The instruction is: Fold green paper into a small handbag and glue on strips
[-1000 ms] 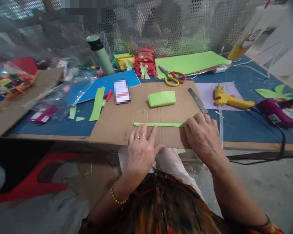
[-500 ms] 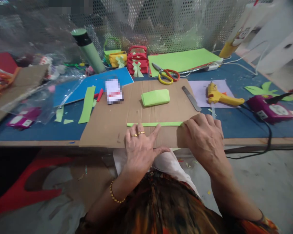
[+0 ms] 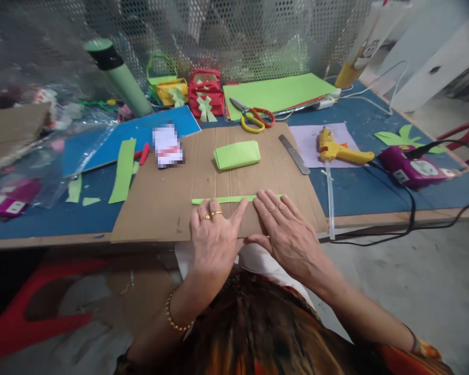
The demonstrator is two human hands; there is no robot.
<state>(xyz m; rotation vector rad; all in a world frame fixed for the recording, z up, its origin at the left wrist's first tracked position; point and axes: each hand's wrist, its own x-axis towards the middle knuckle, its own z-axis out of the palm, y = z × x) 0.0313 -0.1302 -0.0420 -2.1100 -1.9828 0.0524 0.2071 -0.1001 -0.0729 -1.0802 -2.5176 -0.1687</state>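
Observation:
A narrow green paper strip [image 3: 230,199] lies across the cardboard sheet [image 3: 156,208] near the table's front edge. My left hand [image 3: 214,229] rests on the strip's left part, fingers spread, with rings on two fingers. Flat beside it, my right hand [image 3: 283,221] presses its fingertips on the strip's right part, covering some of it. The two thumbs come close together below the strip. Beyond the hands sits a folded green paper piece [image 3: 237,155]. A metal blade [image 3: 294,154] lies to the right of that piece.
Scissors [image 3: 254,119] lie by green sheets [image 3: 281,95] at the back. A yellow glue gun [image 3: 342,148] rests on purple paper, near a purple power socket [image 3: 414,165]. Small red paper bags [image 3: 206,96] and a green bottle [image 3: 119,78] stand behind. A blurred card [image 3: 168,146] lies left.
My right hand has gone from curled fingers at the strip's right end to lying flat on the strip, closer to my left hand. My left hand stays on the strip. The view has shifted slightly.

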